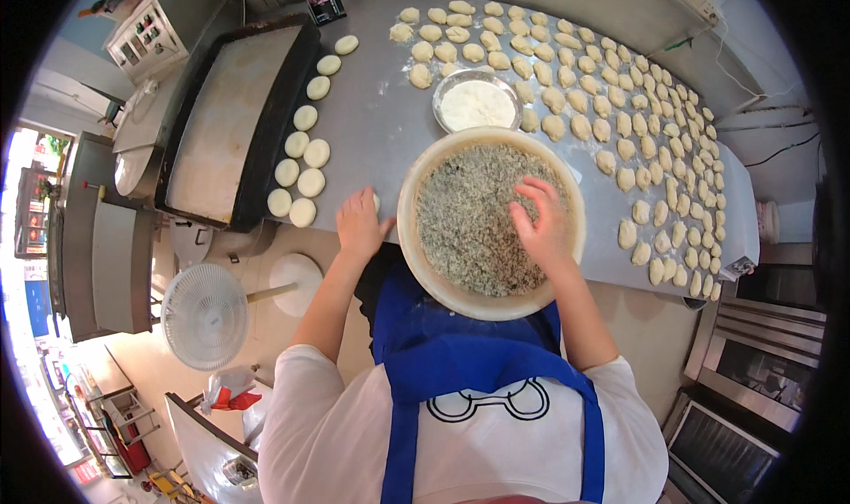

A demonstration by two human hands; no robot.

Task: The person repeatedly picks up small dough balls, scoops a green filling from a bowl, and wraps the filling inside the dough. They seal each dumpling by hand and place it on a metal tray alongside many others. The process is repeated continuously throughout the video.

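Note:
My left hand [359,224] is palm down at the table's front edge. A pale dough round [376,202] shows just past its fingers, and most of it is hidden beneath them. Over the big round basin [576,238] hangs my right hand [543,224], its fingers curved and apart, with nothing visible in it. The basin holds a grey, speckled, crumbly filling [478,218] and overhangs the table's front edge against the blue apron [465,345]. Behind it stands a metal bowl [438,96] of white flour [479,106].
Smooth dough rounds [311,182] line the table [368,119] beside a black-rimmed baking tray [246,132]. Several rows of rough dough pieces [624,149] cover the right side. A phone [323,1] leans at the back. A fan [206,316] stands on the floor at left.

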